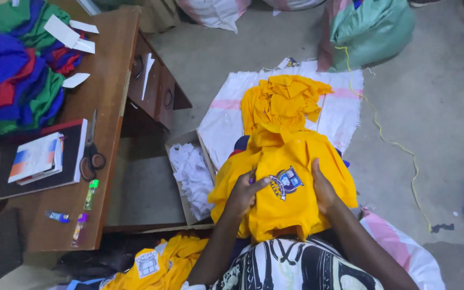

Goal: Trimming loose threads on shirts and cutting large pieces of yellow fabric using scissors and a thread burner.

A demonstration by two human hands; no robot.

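Left hand [241, 194]: lower middle of the frame, fingers curled in narrow, pinching the yellow cloth just left of the crest. There's a small purple thing poking out of the grip, can't tell what it is.
Right hand [322, 188]: flat-ish and open, palm pressing on the shirt right beside the crest, thumb side toward the badge. Not gripping anything, just holding the fabric down.
Yellow shirt [288, 161]: draped over the person's lap, center of the frame, with a blue and white crest [285, 182] sitting between the two hands.
How it'd handle: looks like light, floppy knit that bunches and slides easily, nothing fragile. I'd say grab it by a pinch of fabric near the crest or by a hem, since it won't hold shape anywhere.
Yellow pile [283, 99]: more crumpled yellow garments just above, lying on a white woven sack [345, 107] spread on the floor.
Cardboard box [191, 174]: left of the lap, stuffed with white paper scraps.
Wooden desk [111, 96]: left side of the frame, with scissors [90, 153], a book stack [38, 158] and a heap of blue, green and red cloth [17, 64] in the upper left.
Green bag [371, 27]: top right, well apart.
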